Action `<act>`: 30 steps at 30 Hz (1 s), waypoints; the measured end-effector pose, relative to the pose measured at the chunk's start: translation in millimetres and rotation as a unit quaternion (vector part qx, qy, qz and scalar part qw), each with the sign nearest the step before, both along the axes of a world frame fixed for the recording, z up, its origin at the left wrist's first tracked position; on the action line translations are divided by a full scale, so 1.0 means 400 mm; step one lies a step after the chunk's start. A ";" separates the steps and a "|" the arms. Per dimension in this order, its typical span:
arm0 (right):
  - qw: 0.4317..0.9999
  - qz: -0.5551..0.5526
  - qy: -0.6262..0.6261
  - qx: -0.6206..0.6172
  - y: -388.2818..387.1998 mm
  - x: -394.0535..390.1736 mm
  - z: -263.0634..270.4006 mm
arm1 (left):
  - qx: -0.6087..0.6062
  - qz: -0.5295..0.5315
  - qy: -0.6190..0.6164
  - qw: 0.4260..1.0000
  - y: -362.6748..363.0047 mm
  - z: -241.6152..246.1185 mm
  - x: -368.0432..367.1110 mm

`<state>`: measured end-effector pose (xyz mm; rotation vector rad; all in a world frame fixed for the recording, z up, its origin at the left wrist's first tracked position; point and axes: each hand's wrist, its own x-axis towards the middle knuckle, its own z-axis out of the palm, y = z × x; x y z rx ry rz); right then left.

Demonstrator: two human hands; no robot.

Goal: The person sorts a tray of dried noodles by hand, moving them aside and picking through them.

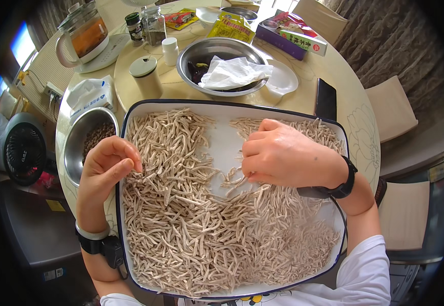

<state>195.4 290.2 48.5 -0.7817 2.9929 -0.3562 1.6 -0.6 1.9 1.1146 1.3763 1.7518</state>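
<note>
A large white enamel tray [222, 143] with a dark blue rim spans the middle of the view. Thin, pale, dried root-like strips [191, 229] cover most of it, with smaller bits at the lower right. Over the tray's left rim, my left hand [109, 164] has its fingers curled and its thumb near the index finger; whether a strip is between them is hidden. My right hand [283, 155] is bent down over the right half, fingertips at a few loose strips [235, 181] beside a bare patch. Its grip is hidden by the knuckles.
A steel bowl [71, 153] of small brown pellets stands left of the tray. Behind it are a tissue pack [92, 95], a lidded canister [145, 76], a steel basin [183, 63] with white paper, and a phone [325, 99]. A glass kettle [86, 36] stands far left.
</note>
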 end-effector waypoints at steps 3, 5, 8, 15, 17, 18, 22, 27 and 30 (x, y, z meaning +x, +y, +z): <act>1.000 -0.007 -0.007 0.014 -0.010 0.003 -0.004 | 0.005 -0.001 0.000 1.000 0.003 0.000 0.001; 1.000 -0.008 -0.011 0.015 -0.014 0.005 -0.004 | 0.002 0.002 -0.003 1.000 0.003 0.001 0.001; 0.999 -0.004 -0.016 0.033 -0.018 0.006 0.002 | 0.003 0.004 0.000 1.000 -0.001 0.001 0.000; 0.990 -0.095 0.056 0.090 0.041 0.001 0.033 | 0.002 0.001 -0.009 1.000 0.000 0.003 0.002; 0.983 -0.132 0.104 0.079 0.057 -0.005 0.015 | -0.008 0.005 -0.006 1.000 -0.004 0.002 0.003; 0.982 -0.132 0.104 0.080 0.051 -0.006 0.017 | -0.007 0.005 -0.006 1.000 -0.004 0.002 0.002; 0.991 -0.090 0.104 -0.002 0.014 -0.003 0.022 | -0.005 0.003 -0.004 1.000 -0.004 0.001 0.000; 0.997 -0.057 0.052 0.004 0.005 -0.001 0.008 | -0.004 0.003 0.001 1.000 0.000 -0.002 0.000; 0.998 -0.059 0.018 0.008 0.011 -0.004 -0.003 | 0.000 0.001 0.003 1.000 0.001 -0.001 -0.001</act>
